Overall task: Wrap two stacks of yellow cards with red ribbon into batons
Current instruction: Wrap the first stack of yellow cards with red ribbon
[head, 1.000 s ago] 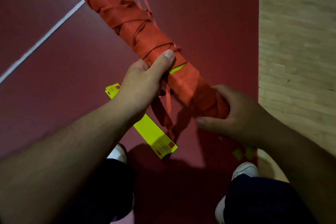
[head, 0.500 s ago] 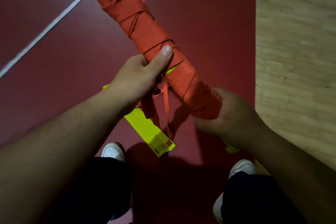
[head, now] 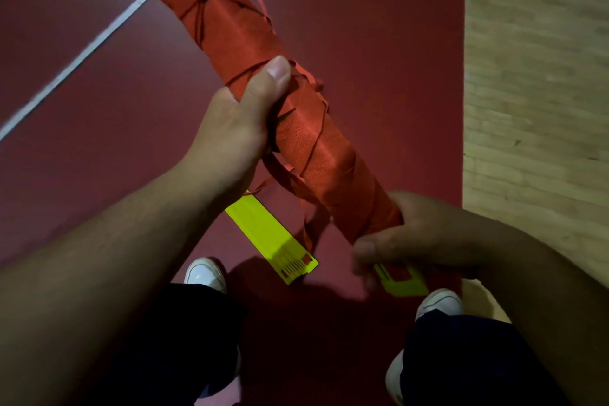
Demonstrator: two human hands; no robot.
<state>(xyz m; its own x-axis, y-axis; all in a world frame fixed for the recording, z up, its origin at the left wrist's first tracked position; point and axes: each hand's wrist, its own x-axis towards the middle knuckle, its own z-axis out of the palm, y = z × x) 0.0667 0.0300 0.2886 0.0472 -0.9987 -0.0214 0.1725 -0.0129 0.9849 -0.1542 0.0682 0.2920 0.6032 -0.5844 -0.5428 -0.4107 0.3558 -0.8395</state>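
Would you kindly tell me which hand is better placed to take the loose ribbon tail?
Probably left: the left hand grips the baton just where the ribbon tail hangs, while the right hand anchors its lower end.

The baton is orange-red all over — darker red lines cross it on the slant where the ribbon overlaps. The card below is bright yellow, with a small red square and a row of dark bars at one end. The mat is deep maroon with one white line; the floor beside it — pale tan planks. Shoes white, trousers dark navy.
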